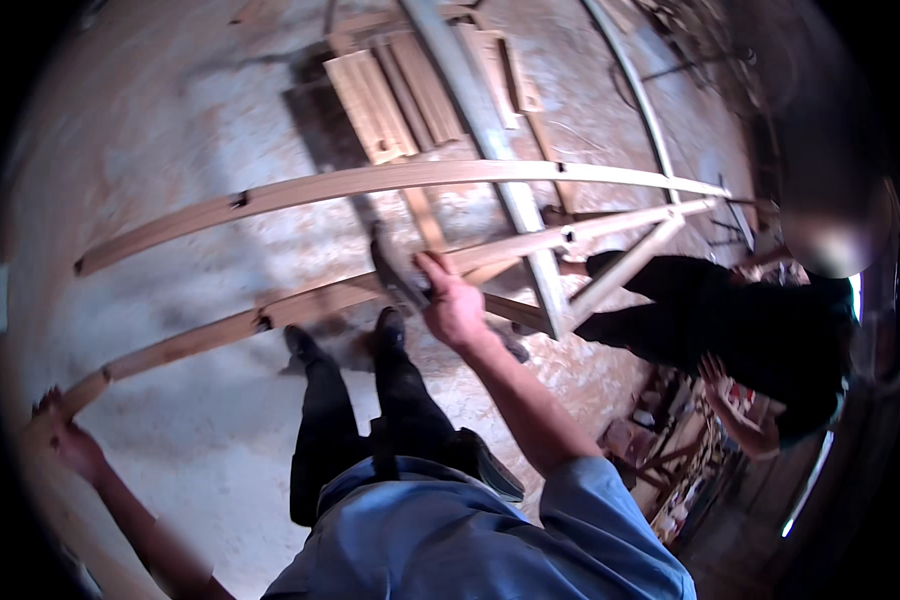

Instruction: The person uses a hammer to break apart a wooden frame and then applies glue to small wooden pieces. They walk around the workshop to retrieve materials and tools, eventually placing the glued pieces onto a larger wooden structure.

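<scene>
Two long wooden beams with dark notches cut along them run across my front, the far beam [320, 185] and the near beam [205, 340]. At the near beam's left end, my left hand [73, 447] is closed around the wood. Over the middle of that beam, my right hand [454, 308] is closed on a dark elongated tool [397, 275]. Its flat body lies across the beam, and its exact kind is hard to make out. The right fingers are close to the beam's upper edge.
A pale metal bar [515, 190] crosses under the beams. Beyond it, grooved wooden panels [395, 95] rest on a frame. At the right stands another person [760, 330] in dark clothes, near the beams' far ends. Scrap and tools [675, 450] lie at the lower right.
</scene>
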`<state>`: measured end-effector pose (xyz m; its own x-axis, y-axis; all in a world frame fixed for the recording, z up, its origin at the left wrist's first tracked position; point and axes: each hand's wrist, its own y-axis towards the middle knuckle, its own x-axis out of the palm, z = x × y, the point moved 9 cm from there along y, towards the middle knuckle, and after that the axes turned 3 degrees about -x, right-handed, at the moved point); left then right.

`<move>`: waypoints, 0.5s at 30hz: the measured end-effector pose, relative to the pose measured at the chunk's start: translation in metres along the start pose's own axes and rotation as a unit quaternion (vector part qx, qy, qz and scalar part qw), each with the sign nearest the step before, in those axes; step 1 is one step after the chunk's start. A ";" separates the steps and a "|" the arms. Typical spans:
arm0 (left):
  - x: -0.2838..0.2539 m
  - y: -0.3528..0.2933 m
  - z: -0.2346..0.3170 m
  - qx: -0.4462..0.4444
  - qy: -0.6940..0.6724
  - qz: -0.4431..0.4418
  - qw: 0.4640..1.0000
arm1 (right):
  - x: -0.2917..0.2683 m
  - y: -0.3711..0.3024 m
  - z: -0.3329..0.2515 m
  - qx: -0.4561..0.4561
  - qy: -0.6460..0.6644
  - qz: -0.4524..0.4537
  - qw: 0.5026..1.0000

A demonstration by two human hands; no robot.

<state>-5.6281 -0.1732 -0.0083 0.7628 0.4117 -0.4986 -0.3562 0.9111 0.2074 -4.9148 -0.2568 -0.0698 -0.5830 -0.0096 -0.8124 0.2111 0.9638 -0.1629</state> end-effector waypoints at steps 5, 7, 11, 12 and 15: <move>0.046 -0.018 0.068 -0.044 -0.044 0.036 0.997 | -0.027 -0.001 0.020 0.019 -0.013 -0.013 1.000; 0.062 -0.028 0.083 -0.027 -0.069 0.020 0.997 | -0.042 -0.001 0.046 0.035 -0.021 -0.001 0.999; 0.110 -0.065 0.128 -0.065 -0.003 0.025 0.998 | -0.079 0.003 0.100 0.052 -0.022 0.040 0.998; 0.122 -0.074 0.140 -0.066 -0.024 0.019 0.997 | -0.087 0.006 0.116 0.066 -0.025 0.045 0.996; 0.163 -0.101 0.182 -0.055 -0.046 -0.029 0.997 | -0.108 0.010 0.167 0.070 0.019 0.068 0.995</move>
<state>-5.3697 -0.1943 0.0423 0.8283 0.3638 -0.4262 -0.3637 0.9276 0.0850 -4.7191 -0.2905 -0.0769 -0.5704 0.1301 -0.8110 0.3958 0.9087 -0.1326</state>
